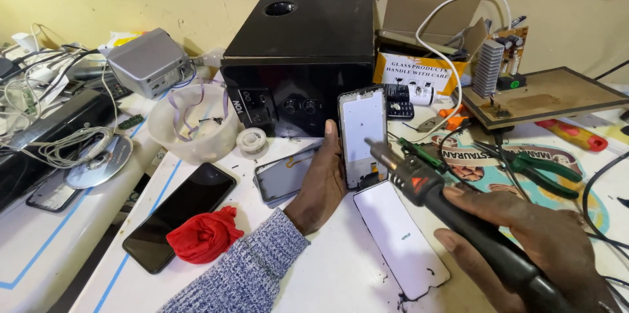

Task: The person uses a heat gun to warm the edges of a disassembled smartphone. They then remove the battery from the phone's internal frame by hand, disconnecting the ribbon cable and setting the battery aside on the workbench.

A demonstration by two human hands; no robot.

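At the middle of the cluttered white table (341, 273), the left hand (321, 185) is gripping a phone frame (362, 135), fingers closed around its left edge and holding it upright with its pale inner face turned toward the camera. Just right of it, the right hand (537, 241) is wrapping tightly around the black handle of a hot-air tool (432, 188), whose metal nozzle is pointing up and left, nearly touching the lower right part of the frame. Below the frame, a white screen panel (401, 237) is lying flat on the table between the two hands. Left of the left hand, a grey phone back cover (282, 178) is resting on the table, and farther left a black phone (180, 215) is lying face up with a crumpled red cloth (204, 234) on its near end. Behind the frame, a large black speaker box (298, 57) is standing at the far side, with a white bowl (192, 126) and a small solder spool (251, 139) to its left. To the right, green-handled pliers (540, 172) are lying on a printed mat, and a wooden board (550, 97) carrying electronic parts is sitting beyond them.
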